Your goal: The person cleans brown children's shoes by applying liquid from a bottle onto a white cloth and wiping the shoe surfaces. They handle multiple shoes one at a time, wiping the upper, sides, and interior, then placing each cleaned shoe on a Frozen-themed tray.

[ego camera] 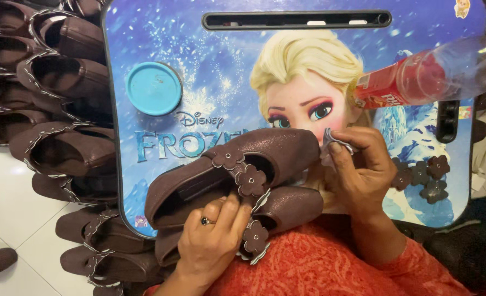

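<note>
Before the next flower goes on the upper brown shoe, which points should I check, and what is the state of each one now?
1. Left hand steadies the upper brown shoe: ok.
2. Right hand pinches one flower piece: ok.
3. Two flowers already sit on the strap: ok.
4. Spare flowers lie on the lap table: ok.
5. Glue on the held piece: cannot tell.
6. Blue round lid stays apart from the shoe: ok.

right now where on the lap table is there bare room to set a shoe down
Bare tabletop lies between the blue lid, the slot and the bottle. The near edge is crowded: shoes, both hands, and loose flowers at right.
</note>
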Demonstrator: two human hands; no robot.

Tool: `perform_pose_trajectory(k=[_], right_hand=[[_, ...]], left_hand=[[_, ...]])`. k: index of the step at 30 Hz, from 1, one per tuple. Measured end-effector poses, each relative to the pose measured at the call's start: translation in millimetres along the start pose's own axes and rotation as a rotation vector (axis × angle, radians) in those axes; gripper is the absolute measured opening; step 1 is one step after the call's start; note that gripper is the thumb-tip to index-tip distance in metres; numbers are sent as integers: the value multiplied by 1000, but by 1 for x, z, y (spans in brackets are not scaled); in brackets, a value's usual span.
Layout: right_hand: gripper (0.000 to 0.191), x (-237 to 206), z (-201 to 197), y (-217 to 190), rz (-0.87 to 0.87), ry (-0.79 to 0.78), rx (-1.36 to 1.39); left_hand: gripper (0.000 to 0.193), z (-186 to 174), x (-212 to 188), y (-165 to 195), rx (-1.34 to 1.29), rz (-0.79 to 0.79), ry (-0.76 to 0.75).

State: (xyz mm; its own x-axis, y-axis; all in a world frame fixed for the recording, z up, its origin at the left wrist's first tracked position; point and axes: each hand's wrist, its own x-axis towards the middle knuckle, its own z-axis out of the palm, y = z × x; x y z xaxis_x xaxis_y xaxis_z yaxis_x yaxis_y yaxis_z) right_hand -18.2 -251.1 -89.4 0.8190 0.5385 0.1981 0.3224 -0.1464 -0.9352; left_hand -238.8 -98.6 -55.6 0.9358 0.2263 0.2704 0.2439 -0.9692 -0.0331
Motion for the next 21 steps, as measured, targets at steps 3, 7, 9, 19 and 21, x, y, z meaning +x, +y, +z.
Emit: perform_pose_trajectory(k=[3, 7, 9, 19, 21], right_hand=[[15, -3, -1, 3, 16, -5, 17], [13, -6, -5, 5, 17, -19, -9], [10, -7, -4, 4, 2, -48, 0], [12, -19, 12, -8, 8, -51, -16], [11, -19, 13, -6, -25, -73, 9]], left_hand=[[17, -5, 9, -3, -79, -21, -20], [28, -10, 17, -11, -187, -89, -64], [33, -15, 11, -22, -197, -137, -50], [15, -37, -35, -53, -273, -21, 79], [19, -46, -60, -56, -271, -83, 204]])
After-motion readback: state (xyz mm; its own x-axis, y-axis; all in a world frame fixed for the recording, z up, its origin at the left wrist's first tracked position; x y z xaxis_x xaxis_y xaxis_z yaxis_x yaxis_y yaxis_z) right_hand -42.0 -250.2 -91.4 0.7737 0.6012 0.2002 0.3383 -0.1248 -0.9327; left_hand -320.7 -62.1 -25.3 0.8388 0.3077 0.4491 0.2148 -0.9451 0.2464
